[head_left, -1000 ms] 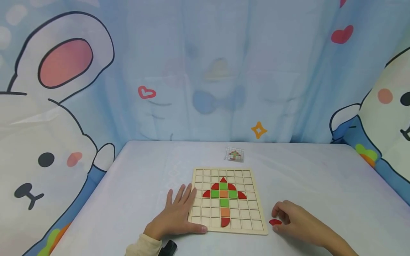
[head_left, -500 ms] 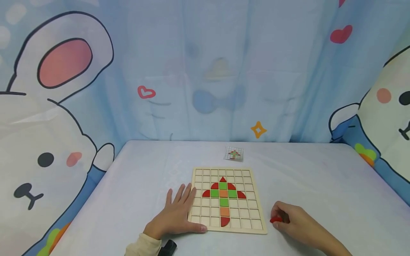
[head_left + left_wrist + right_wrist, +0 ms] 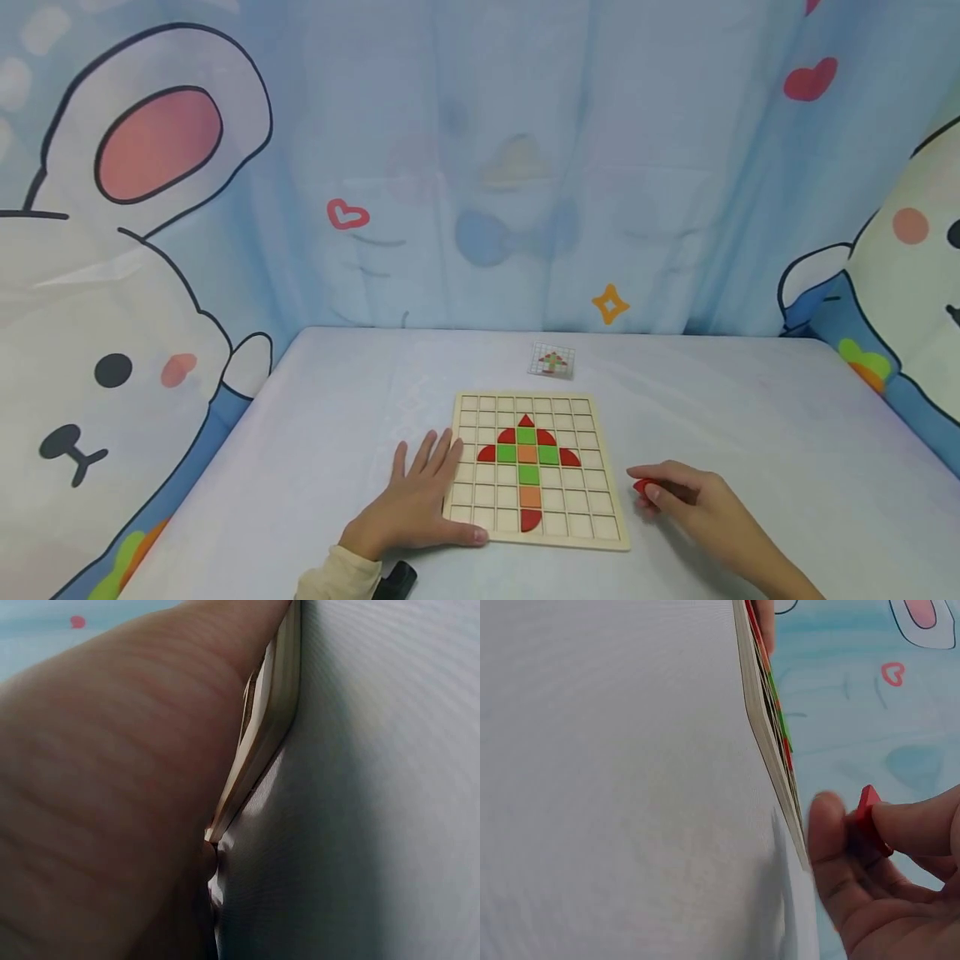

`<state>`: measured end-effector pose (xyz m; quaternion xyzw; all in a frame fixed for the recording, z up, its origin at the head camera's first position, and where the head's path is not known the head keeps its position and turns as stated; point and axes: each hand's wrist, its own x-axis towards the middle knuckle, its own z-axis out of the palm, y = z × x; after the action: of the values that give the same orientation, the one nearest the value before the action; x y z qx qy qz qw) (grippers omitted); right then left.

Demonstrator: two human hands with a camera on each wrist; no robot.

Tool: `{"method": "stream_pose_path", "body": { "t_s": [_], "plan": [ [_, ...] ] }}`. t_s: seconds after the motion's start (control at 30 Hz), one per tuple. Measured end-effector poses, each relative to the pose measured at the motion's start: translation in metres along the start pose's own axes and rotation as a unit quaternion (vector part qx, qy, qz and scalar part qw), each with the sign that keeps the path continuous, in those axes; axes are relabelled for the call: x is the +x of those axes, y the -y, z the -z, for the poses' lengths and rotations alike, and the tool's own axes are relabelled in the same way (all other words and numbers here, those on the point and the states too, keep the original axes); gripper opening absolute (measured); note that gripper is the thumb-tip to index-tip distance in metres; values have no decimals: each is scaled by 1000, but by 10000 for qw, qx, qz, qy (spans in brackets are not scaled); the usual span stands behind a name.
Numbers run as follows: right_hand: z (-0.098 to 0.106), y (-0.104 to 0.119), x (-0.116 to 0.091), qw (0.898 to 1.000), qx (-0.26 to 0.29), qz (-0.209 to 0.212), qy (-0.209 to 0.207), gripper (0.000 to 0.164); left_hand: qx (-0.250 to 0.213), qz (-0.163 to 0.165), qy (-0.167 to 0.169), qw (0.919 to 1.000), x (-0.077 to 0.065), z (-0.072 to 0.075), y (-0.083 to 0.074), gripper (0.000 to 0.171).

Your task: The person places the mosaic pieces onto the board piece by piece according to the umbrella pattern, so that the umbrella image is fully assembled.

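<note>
A wooden grid board (image 3: 570,500) lies on the table, bearing red, green and orange pieces laid out in a tree-like figure. My left hand (image 3: 412,504) rests at the board's left edge with spread, straight fingers, its thumb along the lower left corner. To the right of the board, my right hand (image 3: 697,504) pinches a red piece (image 3: 642,486) between thumb and fingers, raised off the cloth. In the right wrist view the red piece (image 3: 868,821) is thin and partly covered by the thumb. The left wrist view shows mostly the left hand (image 3: 127,765) against the board's edge (image 3: 262,727).
A small pattern card (image 3: 552,361) with a similar figure on a grid lies behind the board. White cloth covers the table (image 3: 360,383). A blue curtain (image 3: 510,167) with cartoon animals hangs behind it. A black wrist device (image 3: 395,581) sits at the left wrist.
My right hand has picked up the red piece from the cloth and lifted it slightly upward. The left hand and the board have stayed in place.
</note>
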<state>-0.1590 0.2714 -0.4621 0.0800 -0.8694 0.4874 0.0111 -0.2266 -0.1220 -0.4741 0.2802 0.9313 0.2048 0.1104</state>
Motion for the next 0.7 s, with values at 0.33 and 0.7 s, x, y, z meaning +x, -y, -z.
{"method": "stream_pose_path", "body": {
  "t_s": [0.33,0.7],
  "plan": [
    [-5,11,2,9955,618,-663,-277,26,37,26,1,10000,2,1,1,129],
    [-15,26,16,9962,616,-594,150,28,23,86,64,9999,0,3,-2,128]
  ]
}}
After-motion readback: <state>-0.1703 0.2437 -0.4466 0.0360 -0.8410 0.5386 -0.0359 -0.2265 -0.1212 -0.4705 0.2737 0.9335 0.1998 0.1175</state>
